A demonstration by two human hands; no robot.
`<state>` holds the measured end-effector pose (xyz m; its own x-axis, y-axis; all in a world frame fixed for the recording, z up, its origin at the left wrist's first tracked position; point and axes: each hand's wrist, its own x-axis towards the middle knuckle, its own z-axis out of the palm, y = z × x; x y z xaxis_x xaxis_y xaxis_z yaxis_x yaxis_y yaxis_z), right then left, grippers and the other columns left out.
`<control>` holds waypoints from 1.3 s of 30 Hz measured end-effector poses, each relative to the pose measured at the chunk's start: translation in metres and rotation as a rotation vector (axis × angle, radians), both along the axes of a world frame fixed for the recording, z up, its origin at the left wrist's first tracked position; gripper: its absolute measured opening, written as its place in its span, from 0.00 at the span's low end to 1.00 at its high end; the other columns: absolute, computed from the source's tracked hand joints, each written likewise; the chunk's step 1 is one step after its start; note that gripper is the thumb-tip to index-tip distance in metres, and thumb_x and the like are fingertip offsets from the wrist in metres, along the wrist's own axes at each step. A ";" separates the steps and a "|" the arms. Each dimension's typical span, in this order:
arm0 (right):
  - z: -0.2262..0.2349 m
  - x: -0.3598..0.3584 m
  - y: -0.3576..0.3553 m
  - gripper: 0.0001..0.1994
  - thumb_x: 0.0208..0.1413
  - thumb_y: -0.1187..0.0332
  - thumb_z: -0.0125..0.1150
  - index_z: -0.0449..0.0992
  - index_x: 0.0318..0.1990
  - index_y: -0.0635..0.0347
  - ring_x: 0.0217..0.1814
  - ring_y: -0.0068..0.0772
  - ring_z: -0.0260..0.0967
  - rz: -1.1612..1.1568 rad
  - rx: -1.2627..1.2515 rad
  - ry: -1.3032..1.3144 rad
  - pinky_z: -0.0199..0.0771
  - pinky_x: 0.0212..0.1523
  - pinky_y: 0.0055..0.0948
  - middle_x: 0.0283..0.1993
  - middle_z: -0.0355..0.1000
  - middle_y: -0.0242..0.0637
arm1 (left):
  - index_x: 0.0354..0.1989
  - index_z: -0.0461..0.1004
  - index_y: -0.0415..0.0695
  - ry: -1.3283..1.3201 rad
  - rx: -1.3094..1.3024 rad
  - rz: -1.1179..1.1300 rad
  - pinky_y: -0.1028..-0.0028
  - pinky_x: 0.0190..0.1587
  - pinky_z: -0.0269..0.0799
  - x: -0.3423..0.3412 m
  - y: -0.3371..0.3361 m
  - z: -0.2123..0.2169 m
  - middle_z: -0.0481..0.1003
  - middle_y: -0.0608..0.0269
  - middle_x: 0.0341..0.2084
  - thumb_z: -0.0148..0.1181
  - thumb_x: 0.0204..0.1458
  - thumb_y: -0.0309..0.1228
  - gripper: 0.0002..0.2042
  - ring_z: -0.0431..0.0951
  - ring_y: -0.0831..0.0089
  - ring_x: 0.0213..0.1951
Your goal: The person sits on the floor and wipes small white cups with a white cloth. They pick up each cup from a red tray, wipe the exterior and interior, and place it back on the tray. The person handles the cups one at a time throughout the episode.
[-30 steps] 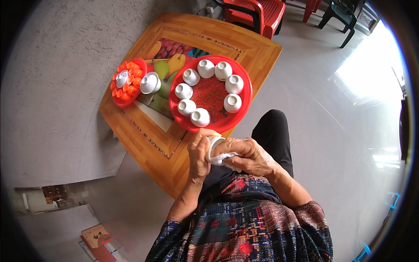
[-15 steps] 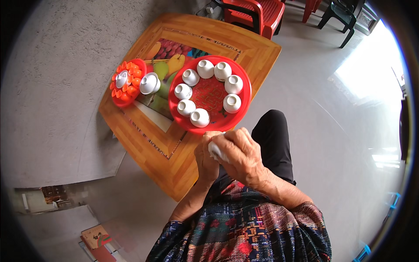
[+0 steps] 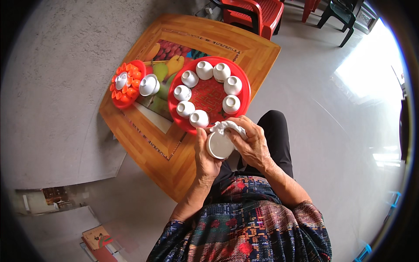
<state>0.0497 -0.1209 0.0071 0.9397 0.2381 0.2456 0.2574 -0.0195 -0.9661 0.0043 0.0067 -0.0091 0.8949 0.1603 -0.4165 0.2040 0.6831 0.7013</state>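
In front of my body, my left hand [image 3: 206, 158] grips a white cup [image 3: 220, 146] by its side, with its round mouth turned up toward me. Over the cup's far rim my right hand [image 3: 252, 144] pinches a bunched white cloth [image 3: 228, 125]. Just beyond both hands lies a round red tray [image 3: 243, 73]. Several white cups [image 3: 199, 118] stand upside down on it in a ring, and a red patterned middle shows between them.
The wooden table [image 3: 174, 172] carries a fruit picture. At its left are a white lidded bowl [image 3: 149, 84] and a red tray [image 3: 142, 66] of small orange cups [image 3: 132, 91]. A red chair [image 3: 269, 19] stands behind, and my knee [image 3: 274, 126] is right of the table.
The cup has tipped so that its mouth now shows. My hands have spread apart a little, and the cloth has come into view along the rim.
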 end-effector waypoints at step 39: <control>-0.003 -0.002 -0.010 0.09 0.56 0.72 0.49 0.68 0.41 0.67 0.36 0.49 0.69 0.066 -0.084 0.009 0.69 0.35 0.37 0.37 0.66 0.48 | 0.51 0.65 0.48 -0.178 -0.300 -0.375 0.69 0.30 0.72 -0.010 0.014 -0.006 0.71 0.63 0.40 0.48 0.50 0.57 0.28 0.74 0.67 0.37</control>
<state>0.0481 -0.1313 0.0038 0.9233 0.3193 0.2135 0.2520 -0.0840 -0.9641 -0.0053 0.0207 -0.0150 0.9293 -0.2885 -0.2304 0.3686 0.7624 0.5320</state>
